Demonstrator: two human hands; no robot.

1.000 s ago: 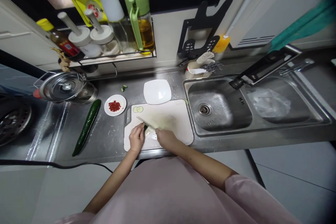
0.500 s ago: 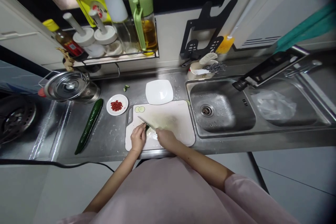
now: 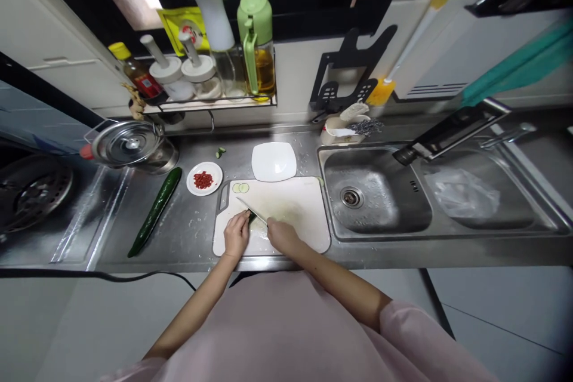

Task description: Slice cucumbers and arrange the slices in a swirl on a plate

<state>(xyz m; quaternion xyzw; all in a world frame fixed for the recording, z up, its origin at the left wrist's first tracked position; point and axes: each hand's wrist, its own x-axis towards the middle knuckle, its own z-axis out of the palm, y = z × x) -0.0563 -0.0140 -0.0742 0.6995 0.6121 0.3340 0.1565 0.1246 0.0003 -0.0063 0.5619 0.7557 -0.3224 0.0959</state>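
Observation:
My right hand (image 3: 283,236) is closed round the handle of a kitchen knife (image 3: 251,209), its blade pointing up and left over the white cutting board (image 3: 308,203). My left hand (image 3: 236,233) presses a dark green cucumber piece (image 3: 252,215) onto the board, right beside the blade; most of that piece is hidden by fingers and knife. Two pale cucumber slices (image 3: 240,188) lie at the board's upper left. Behind the board stands a white square plate (image 3: 274,161). A small plate (image 3: 215,182) of chopped red pepper (image 3: 203,179) sits left of it.
A whole cucumber (image 3: 155,212) lies on the steel counter at left, near a lidded pot (image 3: 134,146). Green end pieces (image 3: 220,151) rest behind the small plate. To the right is a double sink (image 3: 376,191); a rack (image 3: 215,101) with bottles and jars hangs at the back.
The view has tilted slightly, so the rack and bottles appear lower and further right. Both hands, knife and cucumber piece stay in nearly the same place on the board.

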